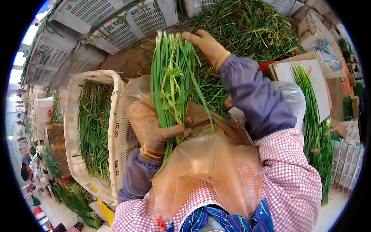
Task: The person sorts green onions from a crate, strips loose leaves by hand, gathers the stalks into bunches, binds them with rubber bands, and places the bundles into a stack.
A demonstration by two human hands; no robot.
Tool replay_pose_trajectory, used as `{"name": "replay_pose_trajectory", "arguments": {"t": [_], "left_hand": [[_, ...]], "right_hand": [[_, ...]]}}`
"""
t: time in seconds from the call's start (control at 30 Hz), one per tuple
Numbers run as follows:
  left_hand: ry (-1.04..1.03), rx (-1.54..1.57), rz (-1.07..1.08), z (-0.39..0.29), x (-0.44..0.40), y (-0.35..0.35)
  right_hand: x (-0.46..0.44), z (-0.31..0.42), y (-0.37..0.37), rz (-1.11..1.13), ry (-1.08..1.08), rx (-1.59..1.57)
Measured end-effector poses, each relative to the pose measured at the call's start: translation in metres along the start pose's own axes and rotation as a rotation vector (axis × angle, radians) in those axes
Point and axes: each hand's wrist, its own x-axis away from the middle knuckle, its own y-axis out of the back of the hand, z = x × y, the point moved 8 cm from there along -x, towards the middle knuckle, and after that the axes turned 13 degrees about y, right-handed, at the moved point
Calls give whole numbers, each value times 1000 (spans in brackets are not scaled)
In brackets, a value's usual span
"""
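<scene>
My left hand (164, 133), in a tan glove, is wrapped round the lower part of a bunch of garlic chives (172, 81). The bunch stands upright before my apron, white cut ends at the top, with yellowish leaves and a few weed-like leaves among the green. One long blade droops to the right. My right hand (208, 46), gloved too, is at the top right of the bunch. Its fingers reach toward the white ends, apart from one another; whether they touch a stalk is hard to see. A translucent apron (208, 166) covers my lap below.
A white plastic crate (115, 135) with loose leaves stands close on the left. Ahead lies a large heap of leaves (247, 31). Tied bunches of chives (313, 112) rest against a white board (315, 85) on the right. White crates (127, 29) line the back; a person (33, 170) is far left.
</scene>
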Motion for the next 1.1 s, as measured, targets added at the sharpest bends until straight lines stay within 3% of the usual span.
{"name": "replay_pose_trajectory", "arguments": {"t": [0.07, 0.13, 0.2, 0.23, 0.27, 0.33, 0.37, 0.43, 0.47, 0.53, 0.67, 0.8, 0.87, 0.93, 1.0, 1.03, 1.1], "left_hand": [[-52, -11, -98, -2, 0, 13], [-136, -178, -289, -7, 5, 29], [-136, -207, -376, -10, 13, 35], [-179, -228, -351, -16, 17, 30], [-223, -251, -324, -21, 20, 26], [-194, -218, -331, -18, 28, 33], [-160, -185, -333, -15, 34, 38], [-93, -129, -312, -9, 46, 53], [-33, -71, -281, -2, 49, 59], [-21, -35, -257, 4, 55, 71], [15, 12, -184, 12, 61, 75], [17, -157, -233, 12, 73, 120], [16, -208, -203, 8, 77, 123], [51, -275, -168, 2, 80, 113], [78, -340, -251, -8, 83, 88], [115, -340, -211, -3, 86, 95], [116, -371, -259, -2, 94, 105]], "right_hand": [[32, 16, -4, 63, 19, -140], [68, 32, -35, 325, 104, -232], [110, 58, -61, 524, 156, -77], [116, 62, -73, 476, 330, 106], [119, 53, -81, 565, 244, 312], [120, 45, -94, 620, 128, 179], [119, 37, -99, 624, 129, 172], [121, 13, -108, 566, -147, -359], [123, 4, -107, 565, -218, -369], [131, -9, -110, 617, -387, -703], [131, -12, -93, 629, -359, -722], [129, 1, -83, 611, -246, -977], [137, 20, -89, 797, -239, -1336], [136, 21, -90, 703, -182, -1330], [141, 21, -95, 836, -349, -1430], [134, 14, -91, 694, -295, -1244], [117, 16, -76, 647, -261, -1171]]}}
